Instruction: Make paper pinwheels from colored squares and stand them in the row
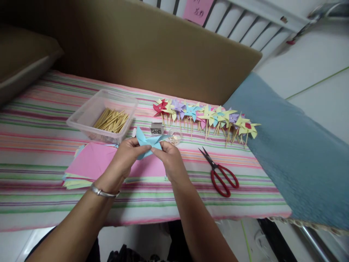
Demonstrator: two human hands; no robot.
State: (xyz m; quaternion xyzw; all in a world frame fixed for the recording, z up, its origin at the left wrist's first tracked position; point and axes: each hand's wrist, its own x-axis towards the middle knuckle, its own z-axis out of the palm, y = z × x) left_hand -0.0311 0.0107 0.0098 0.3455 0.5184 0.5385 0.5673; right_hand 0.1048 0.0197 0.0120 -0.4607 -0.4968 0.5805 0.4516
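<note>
Between both hands I hold a light-blue paper pinwheel (148, 141), its blades folded in toward the centre. My left hand (128, 153) grips its left side, with the thumb pressed near the middle. Opposite, my right hand (170, 156) pinches the right side, its thumb also at the centre. No stick shows on this pinwheel. Under and beside the hands lie stacks of coloured paper, a pink sheet (91, 160) on top. Just behind the pinwheel stand a small box of metal pins (156, 129) and a small clear round container (175, 136) with tiny pale pieces.
A clear plastic bin (79, 122) of wooden sticks (111, 120) stands at the left. Finished pinwheels on sticks (208, 115) line the back right. Red-handled scissors (218, 173) lie open on the striped cloth (35, 174). A cardboard panel (152, 54) rises behind.
</note>
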